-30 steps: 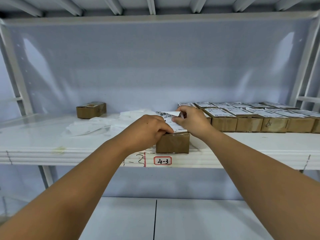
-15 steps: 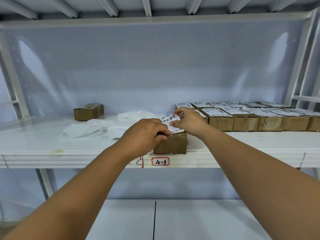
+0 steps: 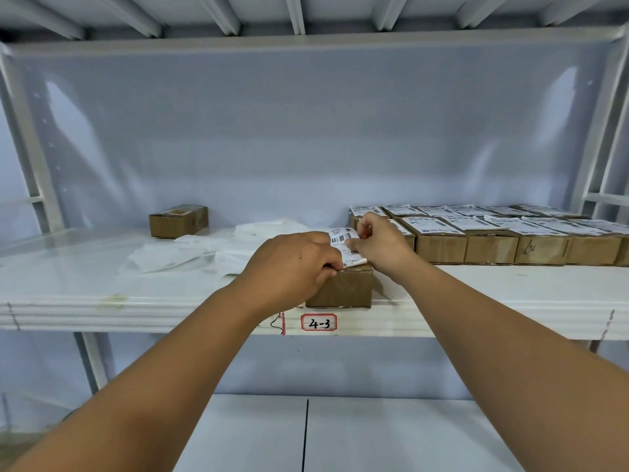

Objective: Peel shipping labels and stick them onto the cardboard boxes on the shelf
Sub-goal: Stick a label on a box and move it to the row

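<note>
left grip (image 3: 296,264), right grip (image 3: 381,243) pinch label (image 3: 343,240), box (image 3: 343,289) half-hidden

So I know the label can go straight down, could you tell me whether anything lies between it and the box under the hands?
Nothing visible does: the label, pinched by the left hand and right hand, lies over the box, whose top the left hand partly hides.

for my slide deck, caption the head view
Left hand and right hand pinch a shipping label over a cardboard box on the shelf.

Brown box (image 3: 343,289); white label (image 3: 344,239), black barcode; white shelf (image 3: 476,301).
</note>
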{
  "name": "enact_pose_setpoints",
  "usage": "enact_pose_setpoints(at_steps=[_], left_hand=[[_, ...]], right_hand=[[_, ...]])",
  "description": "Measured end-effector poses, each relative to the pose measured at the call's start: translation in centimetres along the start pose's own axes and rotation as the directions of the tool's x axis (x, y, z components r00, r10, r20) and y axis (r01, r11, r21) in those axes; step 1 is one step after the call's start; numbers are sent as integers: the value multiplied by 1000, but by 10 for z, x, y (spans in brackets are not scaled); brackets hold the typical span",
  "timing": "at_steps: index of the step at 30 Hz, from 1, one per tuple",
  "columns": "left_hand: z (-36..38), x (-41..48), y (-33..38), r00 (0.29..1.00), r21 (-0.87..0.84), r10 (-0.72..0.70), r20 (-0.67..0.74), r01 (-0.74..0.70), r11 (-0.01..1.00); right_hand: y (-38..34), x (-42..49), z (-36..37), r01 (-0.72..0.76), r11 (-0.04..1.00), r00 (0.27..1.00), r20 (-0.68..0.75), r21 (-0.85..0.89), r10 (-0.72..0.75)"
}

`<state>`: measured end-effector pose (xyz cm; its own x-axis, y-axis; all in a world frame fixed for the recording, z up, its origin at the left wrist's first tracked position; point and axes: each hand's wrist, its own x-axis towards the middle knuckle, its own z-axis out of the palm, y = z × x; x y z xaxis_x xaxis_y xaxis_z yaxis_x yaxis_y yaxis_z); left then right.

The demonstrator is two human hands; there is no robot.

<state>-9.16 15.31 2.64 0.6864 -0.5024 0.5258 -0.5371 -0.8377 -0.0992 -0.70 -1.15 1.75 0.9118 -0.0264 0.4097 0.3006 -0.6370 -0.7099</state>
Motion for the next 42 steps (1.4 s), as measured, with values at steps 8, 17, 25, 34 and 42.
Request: enact_pose_setpoints(at_steps=[8, 17, 25, 34, 42], left_hand=[[7, 11, 18, 992, -92, 100, 72, -93, 991], [1, 34, 4, 937, -174, -324, 128, 343, 923], [-6, 62, -2, 863, -162, -106, 495, 211, 964], [10, 60, -30, 761, -428, -54, 646, 419, 801], [17, 63, -36, 719, -452, -92, 689, 526, 721]], right_hand=[[-1, 1, -6, 62, 965, 997, -19, -253, -69], [-8, -4, -8, 13, 955, 997, 74, -296, 9], [-5, -3, -7, -117, 992, 983, 137, -36, 121], [10, -11, 8, -284, 770, 959, 173, 571, 226], [18, -9, 9, -242, 836, 968, 177, 493, 176]])
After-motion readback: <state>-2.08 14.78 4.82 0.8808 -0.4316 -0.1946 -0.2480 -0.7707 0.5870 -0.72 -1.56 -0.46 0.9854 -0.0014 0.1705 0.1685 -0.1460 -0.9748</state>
